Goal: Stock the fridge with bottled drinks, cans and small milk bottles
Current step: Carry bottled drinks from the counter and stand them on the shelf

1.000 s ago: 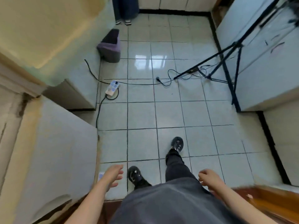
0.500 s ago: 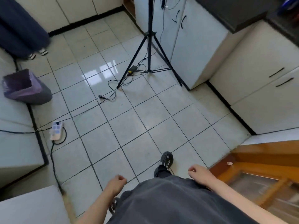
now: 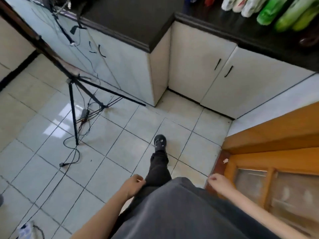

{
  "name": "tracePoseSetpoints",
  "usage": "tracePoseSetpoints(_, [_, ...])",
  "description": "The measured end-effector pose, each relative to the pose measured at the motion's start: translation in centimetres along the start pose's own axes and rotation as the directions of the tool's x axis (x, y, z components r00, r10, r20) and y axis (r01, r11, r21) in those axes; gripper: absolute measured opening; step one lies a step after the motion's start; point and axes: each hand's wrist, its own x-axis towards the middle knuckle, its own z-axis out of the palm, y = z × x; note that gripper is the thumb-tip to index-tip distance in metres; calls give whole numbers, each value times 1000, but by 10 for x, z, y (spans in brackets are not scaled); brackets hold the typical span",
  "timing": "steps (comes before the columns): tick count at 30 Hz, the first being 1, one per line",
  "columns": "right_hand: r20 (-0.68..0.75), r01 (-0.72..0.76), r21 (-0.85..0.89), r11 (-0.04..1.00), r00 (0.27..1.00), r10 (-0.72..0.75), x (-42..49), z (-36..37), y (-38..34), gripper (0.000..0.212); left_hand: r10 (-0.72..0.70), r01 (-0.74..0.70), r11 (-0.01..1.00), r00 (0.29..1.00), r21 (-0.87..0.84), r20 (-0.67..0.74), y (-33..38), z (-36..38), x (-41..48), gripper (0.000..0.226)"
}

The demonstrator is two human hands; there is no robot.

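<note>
The room is a kitchen. Its floor (image 3: 107,135) is pale, glossy tile with dark grout lines, and light reflects off it. A dark countertop (image 3: 131,19) runs across the top of the view and steps back at a corner. Directly beneath it stand white cabinets (image 3: 195,69) with thin dark handles.

The drinks are at the countertop's right end. Green bottles (image 3: 283,14) sit side by side, and just left of them are small white bottles (image 3: 240,4) with coloured print, all blurred. Other coloured shapes further left are too blurred to name. Below that end, past the cabinets, an orange-brown wooden frame (image 3: 276,135) with glass panes fills the lower right. A small white scrap (image 3: 225,160) lies at its foot.

Below the countertop's left end a black tripod (image 3: 73,107) spreads its legs over the tiles, one leg reaching towards the cabinet corner. Loose black cables (image 3: 72,156) trail from it across the floor, away from the countertop. A power strip (image 3: 25,230) lies at the bottom left edge.

In front of the countertop's corner the person's black shoe (image 3: 160,142) is on the tiles, with a dark trouser leg behind it. The left hand (image 3: 133,185) and the right hand (image 3: 220,182) hang on either side of a dark grey garment. Both have loosely curled fingers and hold nothing, and both are well apart from the countertop and its bottles.
</note>
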Motion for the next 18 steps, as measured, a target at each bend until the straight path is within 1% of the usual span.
tracePoseSetpoints(2, [20, -54, 87, 995, 998, 53, 13, -10, 12, 20, 10, -12, 998, 999, 69, 34, 33, -17, 34, 16])
tracePoseSetpoints(3, [32, -70, 114, 991, 997, 67, 18, -16, 18, 21, 23, -29, 993, 998, 117, 51, 52, -27, 52, 17])
tracePoseSetpoints(5, [42, -147, 188, 971, 989, 141, 27, -34, 27, 22, 44, -61, 973, 996, 223, 80, 97, -47, 88, 26])
tracePoseSetpoints(7, [48, -246, 286, 926, 969, 243, 31, -58, 31, 16, 67, -96, 946, 992, 309, 106, 150, -70, 120, 31])
tracePoseSetpoints(9, [19, -300, 366, 881, 949, 316, 35, -88, 31, 11, 102, -144, 911, 987, 387, 127, 209, -90, 146, 33])
tracePoseSetpoints(11, [-29, -299, 447, 843, 937, 348, 44, -118, 26, 11, 160, -209, 860, 977, 465, 143, 270, -107, 169, 35])
tracePoseSetpoints(13, [-103, -253, 542, 801, 926, 363, 54, -144, 17, 16, 223, -266, 818, 964, 511, 144, 328, -121, 191, 36])
tracePoseSetpoints(15, [-159, -218, 631, 745, 903, 399, 63, -166, 9, 17, 262, -301, 796, 953, 525, 149, 381, -129, 208, 35])
tracePoseSetpoints(18, [-186, -203, 668, 716, 885, 426, 79, -189, 0, 9, 300, -345, 799, 938, 493, 171, 444, -130, 223, 34])
